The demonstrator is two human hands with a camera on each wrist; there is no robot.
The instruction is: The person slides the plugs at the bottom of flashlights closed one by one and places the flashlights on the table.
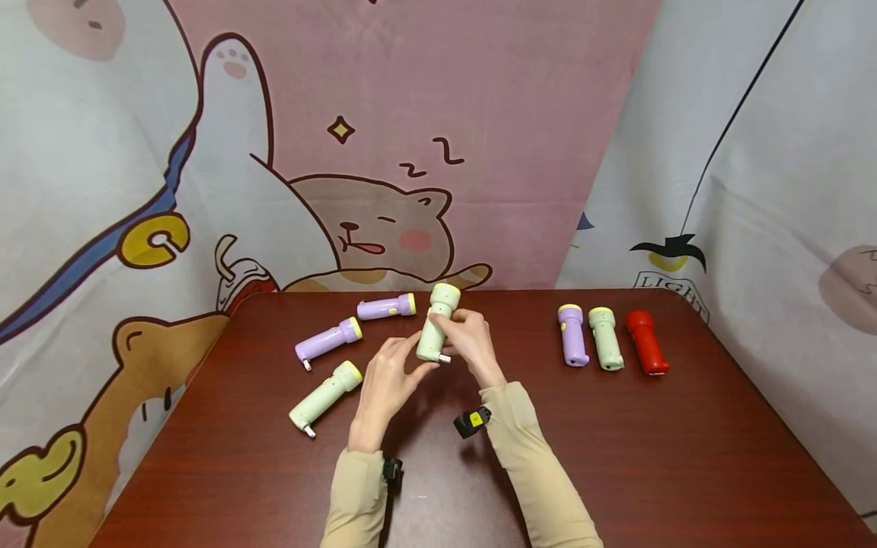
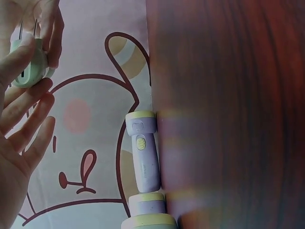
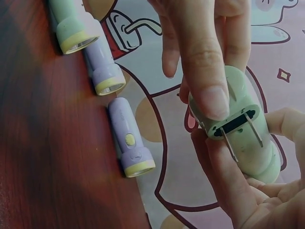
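A pale green flashlight (image 1: 435, 335) with a fold-out plug is held up over the table, its head pointing away. My right hand (image 1: 473, 342) grips its body, thumb along the near side. At the tail end my left hand (image 1: 389, 380) pinches it between thumb and index finger, the other fingers spread loosely. In the right wrist view two metal prongs (image 3: 255, 131) stand out from the tail, and the left thumb (image 3: 212, 100) presses right beside their base. The flashlight (image 2: 31, 69) is partly covered by fingers in the left wrist view.
To the left lie a purple flashlight (image 1: 387, 307), another purple flashlight (image 1: 327, 342) and a green flashlight (image 1: 324, 396). On the right a purple flashlight (image 1: 572, 336), a green flashlight (image 1: 606, 339) and a red flashlight (image 1: 647, 342) lie in a row. A cartoon-printed cloth (image 1: 479, 114) hangs behind the brown table (image 1: 671, 457).
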